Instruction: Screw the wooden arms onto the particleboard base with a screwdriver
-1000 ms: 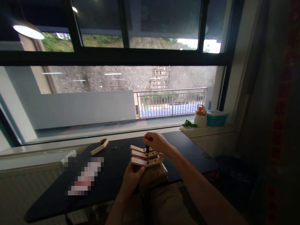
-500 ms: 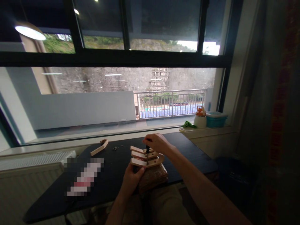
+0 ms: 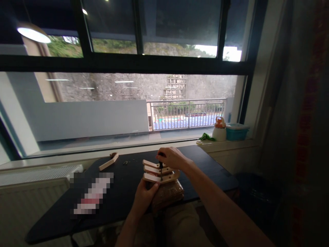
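Observation:
My right hand (image 3: 172, 157) is closed around the dark handle of a screwdriver (image 3: 161, 165), which stands upright. Its shaft points down at a dark hole or screw in the nearest slat of an angled wooden frame (image 3: 151, 177). Three pale bent slats, one behind another, make up this frame, and dark dots mark their right parts. At its near left end, my left hand (image 3: 144, 195) grips the nearest slat with the thumb on top. Beneath the frame lies a brown, shiny wrapped package (image 3: 168, 195). The screwdriver's very tip is too small to make out.
On the black table (image 3: 123, 192), a loose bent wooden piece (image 3: 109, 162) lies at the back left, with several small screws (image 3: 125, 162) beside it. A pixelated flat item (image 3: 94, 193) lies left. The windowsill holds a white bottle (image 3: 219, 133) and a teal box (image 3: 236, 132).
The screwdriver's handle has shifted very slightly left with my right hand, its shaft staying at the same slat. My left hand and the wooden frame have not visibly moved.

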`<action>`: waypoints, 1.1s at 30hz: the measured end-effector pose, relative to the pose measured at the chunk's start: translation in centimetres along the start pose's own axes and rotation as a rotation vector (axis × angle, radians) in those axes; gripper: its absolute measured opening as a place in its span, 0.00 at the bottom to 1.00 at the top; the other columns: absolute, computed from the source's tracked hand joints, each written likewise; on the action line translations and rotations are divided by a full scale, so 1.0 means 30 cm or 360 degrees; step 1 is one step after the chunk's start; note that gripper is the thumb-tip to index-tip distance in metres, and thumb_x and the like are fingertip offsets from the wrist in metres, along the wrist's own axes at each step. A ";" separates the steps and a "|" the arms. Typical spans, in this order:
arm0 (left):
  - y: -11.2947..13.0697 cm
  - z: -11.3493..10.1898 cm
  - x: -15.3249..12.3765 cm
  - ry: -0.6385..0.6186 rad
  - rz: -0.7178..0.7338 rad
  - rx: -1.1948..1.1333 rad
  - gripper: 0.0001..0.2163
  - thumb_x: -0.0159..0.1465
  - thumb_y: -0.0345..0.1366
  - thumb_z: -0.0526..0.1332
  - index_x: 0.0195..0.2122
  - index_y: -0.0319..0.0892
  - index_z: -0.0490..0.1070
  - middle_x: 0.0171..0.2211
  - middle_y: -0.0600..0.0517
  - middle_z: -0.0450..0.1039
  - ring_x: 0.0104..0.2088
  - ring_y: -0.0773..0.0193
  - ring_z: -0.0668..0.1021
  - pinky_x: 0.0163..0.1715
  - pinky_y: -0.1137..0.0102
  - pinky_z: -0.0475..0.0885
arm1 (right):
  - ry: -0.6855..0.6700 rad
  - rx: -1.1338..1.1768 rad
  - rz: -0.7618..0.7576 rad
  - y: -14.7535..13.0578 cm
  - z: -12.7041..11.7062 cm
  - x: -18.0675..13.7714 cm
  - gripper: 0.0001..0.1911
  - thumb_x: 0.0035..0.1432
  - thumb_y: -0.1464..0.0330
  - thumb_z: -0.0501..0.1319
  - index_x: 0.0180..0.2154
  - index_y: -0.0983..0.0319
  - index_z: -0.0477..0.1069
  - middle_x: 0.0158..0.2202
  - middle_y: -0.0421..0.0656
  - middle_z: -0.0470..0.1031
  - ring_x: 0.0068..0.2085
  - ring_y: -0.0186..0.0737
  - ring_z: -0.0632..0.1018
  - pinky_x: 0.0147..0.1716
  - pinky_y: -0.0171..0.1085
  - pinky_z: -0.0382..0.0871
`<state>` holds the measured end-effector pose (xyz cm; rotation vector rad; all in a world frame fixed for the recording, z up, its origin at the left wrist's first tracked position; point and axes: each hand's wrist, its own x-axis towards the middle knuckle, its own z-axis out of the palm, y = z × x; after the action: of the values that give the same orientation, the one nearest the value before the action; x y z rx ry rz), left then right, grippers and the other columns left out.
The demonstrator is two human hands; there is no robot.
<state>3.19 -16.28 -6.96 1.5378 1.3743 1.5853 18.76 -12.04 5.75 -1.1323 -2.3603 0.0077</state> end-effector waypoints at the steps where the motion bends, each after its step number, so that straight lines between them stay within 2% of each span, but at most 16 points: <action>1: 0.002 0.000 0.000 0.0001 0.0002 0.0001 0.15 0.46 0.40 0.65 0.35 0.39 0.73 0.36 0.47 0.78 0.40 0.53 0.77 0.45 0.61 0.69 | 0.0000 -0.0006 0.0003 -0.002 0.001 0.000 0.15 0.57 0.59 0.53 0.36 0.59 0.73 0.29 0.40 0.75 0.29 0.33 0.71 0.25 0.31 0.54; 5: 0.012 -0.004 -0.003 -0.0006 0.0006 0.0013 0.15 0.46 0.40 0.65 0.34 0.39 0.74 0.35 0.47 0.78 0.40 0.53 0.77 0.44 0.61 0.70 | 0.0016 -0.0040 0.0011 -0.016 0.004 -0.006 0.15 0.57 0.58 0.52 0.37 0.58 0.72 0.29 0.40 0.75 0.29 0.33 0.71 0.25 0.32 0.53; 11: 0.015 -0.005 -0.004 -0.0024 0.0021 0.0023 0.15 0.47 0.40 0.65 0.35 0.39 0.74 0.35 0.47 0.78 0.39 0.53 0.77 0.43 0.62 0.70 | 0.0016 -0.0132 0.0004 -0.037 -0.001 -0.008 0.13 0.58 0.63 0.50 0.36 0.58 0.73 0.28 0.40 0.75 0.30 0.35 0.72 0.28 0.34 0.53; 22: -0.001 -0.006 -0.003 -0.0023 0.0042 0.0006 0.15 0.47 0.40 0.65 0.35 0.39 0.74 0.35 0.47 0.78 0.40 0.52 0.77 0.43 0.61 0.70 | -0.0064 -0.0201 0.0009 -0.072 -0.013 -0.004 0.16 0.59 0.59 0.50 0.38 0.58 0.73 0.31 0.43 0.76 0.33 0.38 0.74 0.29 0.34 0.56; 28: 0.000 -0.006 -0.003 -0.0036 0.0026 0.0009 0.15 0.48 0.40 0.65 0.36 0.39 0.74 0.35 0.47 0.78 0.40 0.53 0.77 0.43 0.61 0.69 | -0.0078 -0.0222 0.0041 -0.055 -0.020 -0.017 0.16 0.60 0.63 0.47 0.38 0.59 0.72 0.33 0.44 0.77 0.35 0.39 0.75 0.31 0.35 0.57; 33: 0.002 -0.006 -0.003 -0.0025 0.0007 0.0009 0.16 0.47 0.40 0.65 0.36 0.38 0.74 0.36 0.46 0.78 0.41 0.52 0.77 0.45 0.60 0.68 | -0.0104 -0.0218 0.0090 -0.040 -0.029 -0.014 0.18 0.60 0.60 0.48 0.39 0.60 0.73 0.33 0.46 0.76 0.36 0.40 0.75 0.31 0.35 0.58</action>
<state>3.05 -16.42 -6.91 1.5545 1.3691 1.5699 18.49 -13.30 6.60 -1.2812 -2.4165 -0.1004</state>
